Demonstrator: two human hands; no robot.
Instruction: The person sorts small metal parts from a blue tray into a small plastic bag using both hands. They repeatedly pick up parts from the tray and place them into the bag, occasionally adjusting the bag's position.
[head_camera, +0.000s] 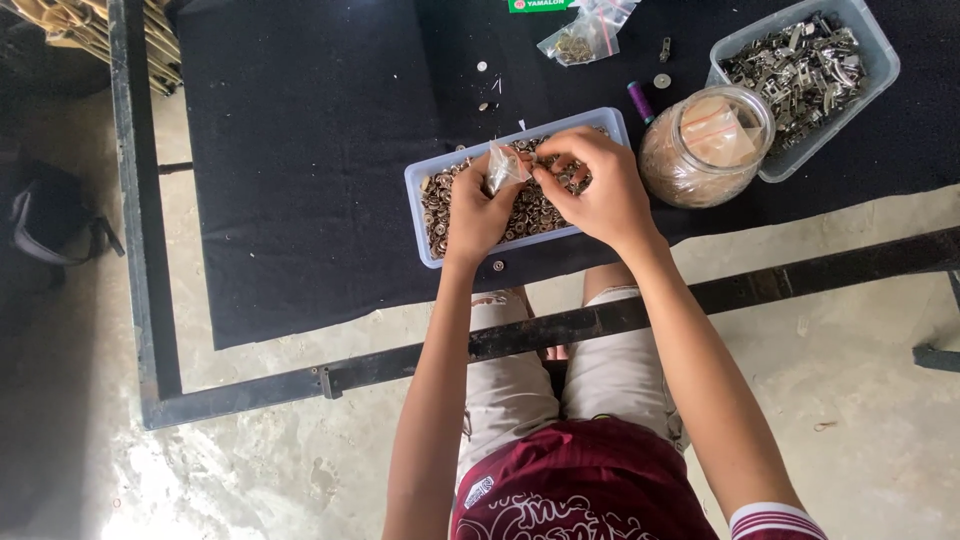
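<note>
1. small clear bag (503, 166) sits above the blue-rimmed tray (420, 215), pinched in the left hand (478, 212), over the tray's left-middle part.
2. left hand's fingers are closed narrowly on the bag's lower edge, with the bag's mouth pointing up and slightly right, toward the other hand.
3. right hand (592, 190) hovers over the tray's right half, fingertips pinched together just beside the bag's mouth; whether they grip a small metal piece or the bag's lip i cannot tell.
4. the bag's long axis runs roughly from the left thumb up toward the tray's far rim, so the right fingers lie to its right, almost touching.
5. metal buttons (520, 215) fill the tray beneath both hands.
6. a glass jar (705, 145) stands just right of the tray; a clear tub of metal clips (805, 65) lies beyond the jar.
</note>
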